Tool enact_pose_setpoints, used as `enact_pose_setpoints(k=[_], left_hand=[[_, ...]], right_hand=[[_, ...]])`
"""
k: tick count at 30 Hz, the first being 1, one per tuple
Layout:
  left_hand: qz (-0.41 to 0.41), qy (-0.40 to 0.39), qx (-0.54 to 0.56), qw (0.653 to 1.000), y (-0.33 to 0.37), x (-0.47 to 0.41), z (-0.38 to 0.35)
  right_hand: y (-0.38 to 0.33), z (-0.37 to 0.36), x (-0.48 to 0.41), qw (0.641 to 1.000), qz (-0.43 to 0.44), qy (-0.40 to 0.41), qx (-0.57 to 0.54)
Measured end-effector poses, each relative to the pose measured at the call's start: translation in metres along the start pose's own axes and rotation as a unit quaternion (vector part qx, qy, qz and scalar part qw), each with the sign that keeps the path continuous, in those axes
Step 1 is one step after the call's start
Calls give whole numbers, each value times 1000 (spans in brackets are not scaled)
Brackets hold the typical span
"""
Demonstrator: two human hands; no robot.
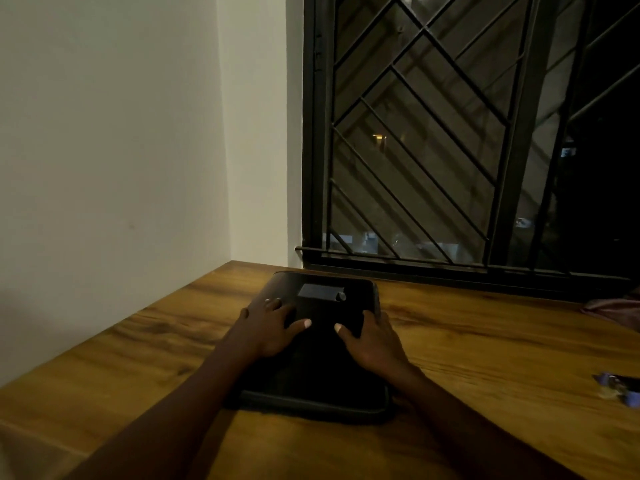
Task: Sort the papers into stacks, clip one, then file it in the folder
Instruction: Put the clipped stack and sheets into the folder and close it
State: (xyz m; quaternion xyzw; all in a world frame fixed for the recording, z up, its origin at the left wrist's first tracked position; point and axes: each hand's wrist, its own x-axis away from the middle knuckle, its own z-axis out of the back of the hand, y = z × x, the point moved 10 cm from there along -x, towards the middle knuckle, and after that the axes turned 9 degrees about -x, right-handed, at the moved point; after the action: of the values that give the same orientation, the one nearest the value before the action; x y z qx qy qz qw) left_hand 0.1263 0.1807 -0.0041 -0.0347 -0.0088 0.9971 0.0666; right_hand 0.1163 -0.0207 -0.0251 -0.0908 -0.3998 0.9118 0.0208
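Wood-grain desk [138, 358] stands against pale wall. Left grip [268, 327] flat on left part of black folder [322, 368], fingers spread and straight, holding nothing. Folder closed, lying flat mid-desk, near window. Right grip [370, 344] flat on folder's right part, thumb straight on cover, fingers reaching right edge, nothing grasped. Barred window [450, 133] behind. Small purple object [620, 389], blurred, at desk's right edge, well apart from folder.
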Motion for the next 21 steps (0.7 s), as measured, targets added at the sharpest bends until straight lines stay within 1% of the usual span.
enact_pose_setpoints(k=[5,9,13,16,21], left_hand=[[-15,-2,2,1000,-5,-8,-1],[16,-14,-22,1000,-17,-25,-1],[52,19,27,998,-33,-44,-6],[75,43,23,996,-61,-49,-9],[78,66,36,994,-104,-57,-2]], right_hand=[[-9,-6,-4,1000,10,8,13],[-26,-24,-13,999,12,3,32],[-52,-49,-26,999,-3,5,48],[-69,-67,-38,998,-10,15,52],[-95,-102,-56,998,-26,14,57]])
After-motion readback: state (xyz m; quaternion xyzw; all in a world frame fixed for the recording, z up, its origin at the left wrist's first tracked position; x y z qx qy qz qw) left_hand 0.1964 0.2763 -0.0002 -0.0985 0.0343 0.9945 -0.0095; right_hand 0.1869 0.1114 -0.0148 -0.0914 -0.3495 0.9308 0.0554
